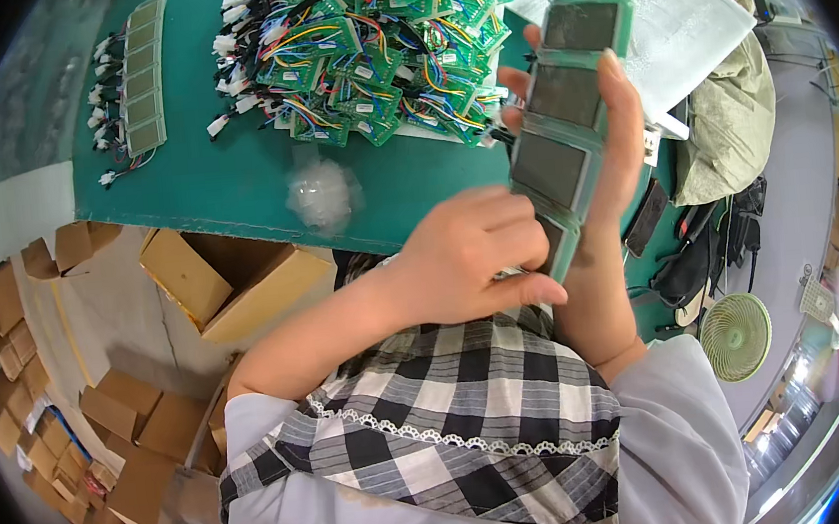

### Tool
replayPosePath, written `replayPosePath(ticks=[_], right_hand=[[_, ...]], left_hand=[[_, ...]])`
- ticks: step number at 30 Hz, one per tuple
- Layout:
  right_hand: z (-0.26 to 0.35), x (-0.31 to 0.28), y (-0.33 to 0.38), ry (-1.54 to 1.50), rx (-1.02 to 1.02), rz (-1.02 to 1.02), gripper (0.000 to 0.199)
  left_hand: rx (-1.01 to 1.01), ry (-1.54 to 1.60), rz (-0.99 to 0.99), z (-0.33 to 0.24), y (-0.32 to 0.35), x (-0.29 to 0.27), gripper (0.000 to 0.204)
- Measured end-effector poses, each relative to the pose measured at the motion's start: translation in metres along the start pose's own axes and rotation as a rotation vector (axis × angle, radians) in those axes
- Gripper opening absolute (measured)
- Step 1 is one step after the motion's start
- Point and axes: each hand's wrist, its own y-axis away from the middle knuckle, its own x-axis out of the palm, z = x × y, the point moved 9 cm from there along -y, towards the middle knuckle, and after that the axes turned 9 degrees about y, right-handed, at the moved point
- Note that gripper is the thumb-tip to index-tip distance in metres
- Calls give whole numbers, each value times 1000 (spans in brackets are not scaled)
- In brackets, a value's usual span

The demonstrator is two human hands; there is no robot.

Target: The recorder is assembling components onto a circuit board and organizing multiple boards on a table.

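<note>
A strip of green display boards (549,168) with several dark rectangular screens stands tilted in my right hand (618,135). The thumb lies along its right edge, and the other fingers show behind its left edge. My left hand (479,255) is at the strip's lower end, with fingers curled and thumb stretched under them. Its fingertips cover part of the lowest screen; what they pinch is hidden. A small heap of clear plastic film pieces (322,193) lies on the green table (234,193) to the left of my hands.
Green circuit boards (363,67) with coloured wires and white plugs are piled at the back. Another display strip (142,82) lies far left. On the right are a white foam sheet (659,31), a phone (645,217) and a small fan (735,336). An open carton (263,301) stands below the table edge.
</note>
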Motion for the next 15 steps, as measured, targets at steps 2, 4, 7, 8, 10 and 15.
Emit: replayPosePath(ticks=[2,4,7,8,10,15], right_hand=[[-5,3,-6,39,7,-12,47],[-14,5,-9,32,51,-1,47],[-25,4,-11,3,89,-25,47],[-26,5,-11,-4,91,-19,47],[-27,7,-11,-6,106,-16,45],[-32,11,-13,-33,162,-38,45]], left_hand=[[-19,7,15,5,0,-6,39],[-44,10,26,10,2,-10,38],[-128,92,71,19,3,-13,32],[-128,93,72,19,3,-14,32],[-182,78,104,23,3,-14,27],[-152,-9,142,17,-1,-18,17]])
